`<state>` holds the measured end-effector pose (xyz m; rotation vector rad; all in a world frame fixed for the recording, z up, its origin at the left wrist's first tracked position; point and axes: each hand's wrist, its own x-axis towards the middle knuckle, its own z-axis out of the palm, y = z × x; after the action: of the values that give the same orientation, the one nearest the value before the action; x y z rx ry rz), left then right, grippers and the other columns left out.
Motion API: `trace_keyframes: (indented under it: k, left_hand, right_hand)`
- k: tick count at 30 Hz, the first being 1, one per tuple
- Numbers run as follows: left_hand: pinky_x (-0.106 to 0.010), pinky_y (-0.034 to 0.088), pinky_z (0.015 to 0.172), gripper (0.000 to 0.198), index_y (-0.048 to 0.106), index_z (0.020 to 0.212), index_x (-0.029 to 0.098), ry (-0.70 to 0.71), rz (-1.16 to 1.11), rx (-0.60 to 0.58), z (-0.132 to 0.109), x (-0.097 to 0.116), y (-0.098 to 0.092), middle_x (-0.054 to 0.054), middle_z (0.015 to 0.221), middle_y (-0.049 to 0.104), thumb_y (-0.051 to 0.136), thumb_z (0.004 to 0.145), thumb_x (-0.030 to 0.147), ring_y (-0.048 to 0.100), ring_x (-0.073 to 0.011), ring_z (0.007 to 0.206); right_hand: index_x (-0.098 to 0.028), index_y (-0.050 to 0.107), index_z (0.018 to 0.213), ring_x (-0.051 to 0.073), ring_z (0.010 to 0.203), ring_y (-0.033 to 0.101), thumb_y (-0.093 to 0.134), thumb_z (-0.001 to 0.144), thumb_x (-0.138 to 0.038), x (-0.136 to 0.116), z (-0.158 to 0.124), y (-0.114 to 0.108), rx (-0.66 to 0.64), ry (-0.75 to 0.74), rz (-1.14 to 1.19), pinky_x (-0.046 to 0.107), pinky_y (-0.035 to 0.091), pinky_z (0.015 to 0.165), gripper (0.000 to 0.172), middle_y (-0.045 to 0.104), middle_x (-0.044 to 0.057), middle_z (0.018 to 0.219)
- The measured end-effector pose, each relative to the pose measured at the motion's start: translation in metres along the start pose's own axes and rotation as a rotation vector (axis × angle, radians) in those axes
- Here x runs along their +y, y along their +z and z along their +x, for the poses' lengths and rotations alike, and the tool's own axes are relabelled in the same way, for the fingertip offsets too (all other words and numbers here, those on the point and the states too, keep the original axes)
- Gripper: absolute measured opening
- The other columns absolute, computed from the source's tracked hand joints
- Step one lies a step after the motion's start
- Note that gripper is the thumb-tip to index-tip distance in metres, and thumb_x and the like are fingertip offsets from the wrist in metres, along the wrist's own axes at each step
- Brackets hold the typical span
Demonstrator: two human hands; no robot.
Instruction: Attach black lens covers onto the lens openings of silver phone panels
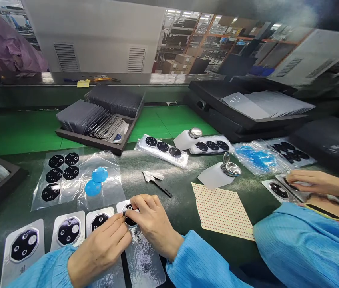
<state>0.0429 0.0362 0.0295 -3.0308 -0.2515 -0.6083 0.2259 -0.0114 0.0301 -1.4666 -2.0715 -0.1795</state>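
Panel (146, 262) below left hand (102, 247) and right hand (155, 225), fingers (117, 220) bunched nearly together at its black disc (130, 222), hold unclear, disc end pointing away, long axis near-to-far.

1. Cannot make out the grip of left hand (105, 244) and right hand (154, 226) at meeting fingertips.
2. Found black lens plate (130, 221) partly covered by right hand.
3. Found third silver panel (111, 276) largely hidden behind left hand; cut off by bottom edge.
4. Noted leftmost silver panel (13, 270) also cut off below, with small markings unreadable.
5. Noted black tray (15, 182) cut off by left edge.
6. Noted co-worker's hand (319, 182) hiding part of far-right silver panel (297, 195); blue sleeve (301, 240) cut off by right edge.
7. Noted background shelving (184, 44) blurred; could not read print on cartons (184, 60).
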Motion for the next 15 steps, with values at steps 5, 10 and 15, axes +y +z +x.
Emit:
trace_keyframes:
  k: [5, 10, 15]
  left_hand:
    - [-0.042, 0.052, 0.102, 0.029, 0.06, 0.089, 0.011, 0.011, 0.016, 0.005, 0.001, 0.0, -0.001, -0.008, 0.088, 0.065, 0.033, 0.095, 0.001, 0.067, -0.0195, 0.095]
    - [-0.041, 0.052, 0.103, 0.027, 0.059, 0.089, 0.01, 0.023, -0.031, 0.02, 0.003, -0.002, -0.001, -0.007, 0.086, 0.063, 0.035, 0.094, -0.001, 0.066, -0.0196, 0.094]
    - [-0.048, 0.045, 0.108, 0.025, 0.056, 0.087, 0.012, -0.031, -0.2, -0.045, 0.006, -0.006, -0.009, -0.005, 0.086, 0.062, 0.034, 0.095, 0.001, 0.063, -0.0184, 0.095]
  right_hand:
    - [-0.02, 0.065, 0.083, 0.018, 0.084, 0.048, 0.055, 0.093, -0.01, 0.002, 0.001, 0.002, -0.021, -0.009, -0.026, 0.032, 0.032, 0.069, 0.017, 0.059, 0.004, 0.087]
    - [-0.021, 0.066, 0.086, 0.016, 0.08, 0.055, 0.052, 0.094, -0.016, 0.014, 0.006, -0.009, 0.079, 0.322, 0.499, 0.029, 0.043, 0.07, 0.016, 0.06, 0.003, 0.085]
    - [-0.019, 0.069, 0.091, 0.015, 0.068, 0.059, 0.061, 0.089, -0.029, 0.021, 0.0, -0.025, 0.109, 0.834, 1.048, 0.027, 0.047, 0.062, 0.013, 0.065, 0.002, 0.078]
